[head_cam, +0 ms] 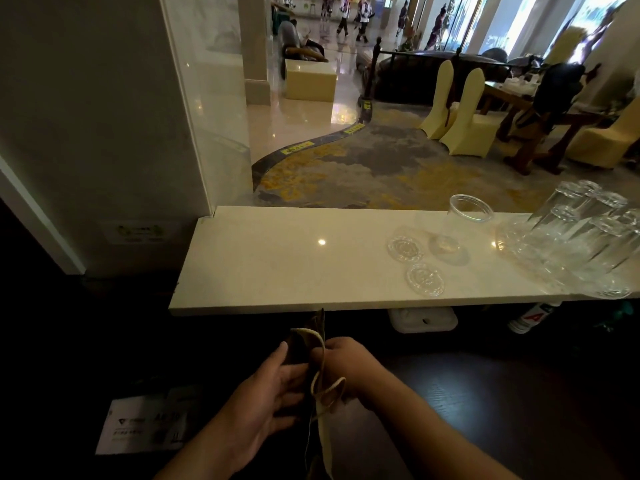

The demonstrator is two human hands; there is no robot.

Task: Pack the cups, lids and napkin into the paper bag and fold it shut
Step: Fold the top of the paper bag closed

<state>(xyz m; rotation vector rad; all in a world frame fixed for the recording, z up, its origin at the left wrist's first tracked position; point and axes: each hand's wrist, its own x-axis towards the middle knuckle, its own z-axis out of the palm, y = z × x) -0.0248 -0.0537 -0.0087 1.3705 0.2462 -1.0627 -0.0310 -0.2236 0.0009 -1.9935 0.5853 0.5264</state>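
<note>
Below the front edge of the white counter [277, 265], both my hands hold a flat, folded brown paper bag [304, 344] with pale rope handles. My left hand [273, 386] grips its left side; my right hand [343, 362] grips its right side. On the counter to the right stands a clear plastic cup [460, 223], upright. Two clear round lids lie flat near it, one lid [406, 249] to its left and the other lid [426, 279] closer to the front edge. I see no napkin.
A cluster of several upturned drinking glasses [585, 244] fills the counter's right end. A white printed sheet [145, 424] lies in the dark area at lower left. A white box [422, 320] and a bottle [533, 317] sit under the counter. A pillar stands at left.
</note>
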